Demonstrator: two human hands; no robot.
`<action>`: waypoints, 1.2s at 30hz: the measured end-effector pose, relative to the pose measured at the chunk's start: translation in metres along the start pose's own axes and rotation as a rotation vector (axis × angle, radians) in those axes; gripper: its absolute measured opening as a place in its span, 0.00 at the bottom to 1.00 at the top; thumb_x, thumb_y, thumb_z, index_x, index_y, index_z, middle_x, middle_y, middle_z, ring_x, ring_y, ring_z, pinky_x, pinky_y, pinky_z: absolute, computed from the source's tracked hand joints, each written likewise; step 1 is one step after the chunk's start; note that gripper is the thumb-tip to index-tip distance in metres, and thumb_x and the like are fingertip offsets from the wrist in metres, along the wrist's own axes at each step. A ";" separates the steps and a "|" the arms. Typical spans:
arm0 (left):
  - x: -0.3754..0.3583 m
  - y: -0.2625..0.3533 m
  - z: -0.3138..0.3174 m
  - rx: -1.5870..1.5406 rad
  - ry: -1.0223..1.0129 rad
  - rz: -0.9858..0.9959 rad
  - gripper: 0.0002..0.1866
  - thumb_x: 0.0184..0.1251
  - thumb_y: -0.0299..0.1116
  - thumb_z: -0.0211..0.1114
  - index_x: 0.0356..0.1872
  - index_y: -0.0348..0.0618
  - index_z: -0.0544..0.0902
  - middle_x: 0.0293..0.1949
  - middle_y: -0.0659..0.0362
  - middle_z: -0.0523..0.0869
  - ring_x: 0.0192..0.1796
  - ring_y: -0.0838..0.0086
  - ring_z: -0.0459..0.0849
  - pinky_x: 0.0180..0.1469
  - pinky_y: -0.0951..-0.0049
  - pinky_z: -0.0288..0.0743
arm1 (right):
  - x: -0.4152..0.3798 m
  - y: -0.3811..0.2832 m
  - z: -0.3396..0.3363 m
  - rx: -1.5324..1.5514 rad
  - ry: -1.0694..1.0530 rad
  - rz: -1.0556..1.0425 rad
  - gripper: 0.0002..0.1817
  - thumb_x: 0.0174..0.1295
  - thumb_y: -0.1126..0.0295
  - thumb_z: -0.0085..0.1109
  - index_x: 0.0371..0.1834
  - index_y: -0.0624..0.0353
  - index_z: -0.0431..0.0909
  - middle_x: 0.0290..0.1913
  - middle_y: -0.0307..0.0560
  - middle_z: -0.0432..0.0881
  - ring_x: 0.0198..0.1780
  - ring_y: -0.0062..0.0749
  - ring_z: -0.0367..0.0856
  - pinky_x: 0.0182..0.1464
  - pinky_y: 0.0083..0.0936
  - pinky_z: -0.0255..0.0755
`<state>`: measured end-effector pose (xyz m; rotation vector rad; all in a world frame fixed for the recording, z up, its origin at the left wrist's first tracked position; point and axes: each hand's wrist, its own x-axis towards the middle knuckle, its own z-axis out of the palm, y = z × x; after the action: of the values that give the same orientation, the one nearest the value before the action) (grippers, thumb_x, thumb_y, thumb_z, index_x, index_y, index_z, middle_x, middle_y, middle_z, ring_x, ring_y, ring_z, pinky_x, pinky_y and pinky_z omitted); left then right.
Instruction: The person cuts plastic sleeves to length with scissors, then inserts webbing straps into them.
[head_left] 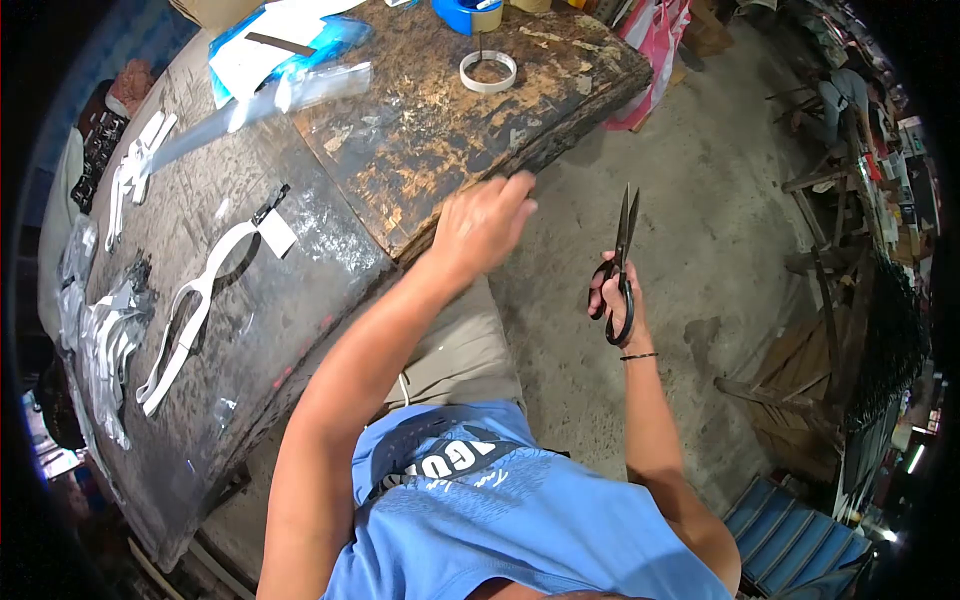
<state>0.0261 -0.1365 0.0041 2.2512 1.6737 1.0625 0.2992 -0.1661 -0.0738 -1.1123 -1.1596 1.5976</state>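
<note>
My right hand (622, 292) grips a pair of black-handled scissors (626, 225) through the finger loops, over the bare floor. The blades point up and away from me, tips slightly apart. My left hand (478, 228) is at the table's near edge, back of the hand upward, fingers bent and smeared by motion. Whether it holds something is hidden. On the table to its left lies a white strap (205, 285) with a black end and a white tag (277, 236). A roll of white tape (488, 72) lies farther back.
The worn table (330, 300) fills the left side. Bundled straps in clear plastic (115, 330), a long clear plastic sleeve (270, 100) and a blue plastic packet (330, 40) lie on it. A blue tape dispenser (466, 14) stands at the back. Wooden racks (815, 370) line the right.
</note>
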 end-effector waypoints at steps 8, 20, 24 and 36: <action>0.077 -0.005 0.037 0.432 -0.429 -0.135 0.16 0.67 0.36 0.58 0.52 0.40 0.73 0.39 0.51 0.86 0.42 0.59 0.87 0.39 0.59 0.80 | -0.010 0.005 0.007 0.006 -0.075 -0.100 0.29 0.67 0.53 0.60 0.62 0.59 0.65 0.31 0.37 0.76 0.26 0.20 0.74 0.27 0.21 0.72; 0.051 -0.010 0.012 0.261 -0.303 0.025 0.07 0.62 0.33 0.62 0.39 0.45 0.77 0.35 0.52 0.84 0.38 0.56 0.85 0.36 0.56 0.78 | -0.007 0.009 0.016 0.074 0.006 -0.031 0.34 0.60 0.49 0.67 0.61 0.59 0.68 0.29 0.37 0.76 0.24 0.21 0.76 0.24 0.21 0.72; 0.019 -0.026 -0.004 0.176 -0.056 0.191 0.07 0.61 0.31 0.64 0.39 0.46 0.78 0.31 0.55 0.81 0.35 0.57 0.82 0.34 0.58 0.77 | 0.014 -0.007 0.039 0.208 -0.005 -0.025 0.29 0.65 0.55 0.63 0.62 0.58 0.65 0.32 0.43 0.77 0.26 0.25 0.79 0.27 0.22 0.76; 0.000 -0.055 -0.022 0.235 -0.025 0.271 0.13 0.57 0.27 0.64 0.44 0.49 0.81 0.29 0.58 0.77 0.33 0.62 0.82 0.34 0.62 0.76 | 0.106 -0.036 0.094 0.441 -0.054 0.078 0.24 0.64 0.57 0.63 0.58 0.51 0.66 0.35 0.48 0.80 0.34 0.38 0.85 0.32 0.29 0.83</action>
<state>-0.0305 -0.1217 -0.0074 2.6906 1.5898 0.9228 0.1881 -0.0780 -0.0412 -0.8349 -0.7495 1.8400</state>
